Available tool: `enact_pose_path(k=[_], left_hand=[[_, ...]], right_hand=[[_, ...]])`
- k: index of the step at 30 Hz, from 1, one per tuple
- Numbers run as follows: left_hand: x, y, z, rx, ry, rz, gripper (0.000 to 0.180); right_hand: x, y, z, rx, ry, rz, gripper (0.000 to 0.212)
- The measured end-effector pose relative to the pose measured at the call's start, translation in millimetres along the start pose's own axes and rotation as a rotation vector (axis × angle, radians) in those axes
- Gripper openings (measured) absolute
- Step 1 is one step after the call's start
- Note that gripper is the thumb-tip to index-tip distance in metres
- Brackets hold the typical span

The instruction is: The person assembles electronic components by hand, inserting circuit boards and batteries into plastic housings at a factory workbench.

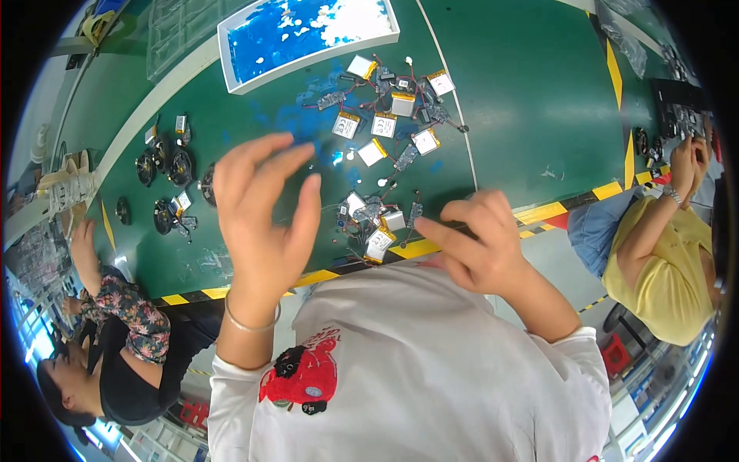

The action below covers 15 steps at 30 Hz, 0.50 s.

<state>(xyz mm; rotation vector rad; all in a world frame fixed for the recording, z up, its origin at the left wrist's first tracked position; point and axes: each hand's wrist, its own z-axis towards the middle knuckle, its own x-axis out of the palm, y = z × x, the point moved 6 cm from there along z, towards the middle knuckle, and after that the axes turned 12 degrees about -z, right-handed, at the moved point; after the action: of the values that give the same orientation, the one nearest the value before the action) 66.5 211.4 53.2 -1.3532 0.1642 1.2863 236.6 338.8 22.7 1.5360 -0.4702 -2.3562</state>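
My left hand (265,212) hovers above the green mat with its fingers spread and curved, and nothing shows in it. My right hand (485,245) is at the right of a near pile, fingers bent and apart, the index fingertip beside a small circuit board (416,212). I cannot tell whether it touches that board. The near pile has silver flat battery cells (379,245) with yellow tape edges, wired to small boards. Farther off lies a larger spread of similar battery cells (383,125), boards and thin wires. A few small white bits lie between the two groups.
A white tray (315,68) with a blue bottom and scattered white pieces stands at the back. Round black parts (182,166) with cells lie left. A pale cord (460,115) crosses the mat. Striped tape (539,212) marks the near edge. People sit at both sides, one in yellow (662,262).
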Motion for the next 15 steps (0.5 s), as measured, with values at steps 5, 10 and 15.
enact_pose_path(k=[5,10,15], left_hand=[[10,-15,-28,-0.007,0.145,-0.129,0.027],[15,-8,-50,-0.069,0.118,-0.126,0.026],[17,-5,-56,-0.096,0.086,-0.150,0.025]], right_hand=[[8,-10,0,-0.010,0.030,-0.118,0.041],[0,-30,18,0.079,0.035,-0.238,0.044],[-1,-25,24,0.092,0.012,-0.185,0.044]])
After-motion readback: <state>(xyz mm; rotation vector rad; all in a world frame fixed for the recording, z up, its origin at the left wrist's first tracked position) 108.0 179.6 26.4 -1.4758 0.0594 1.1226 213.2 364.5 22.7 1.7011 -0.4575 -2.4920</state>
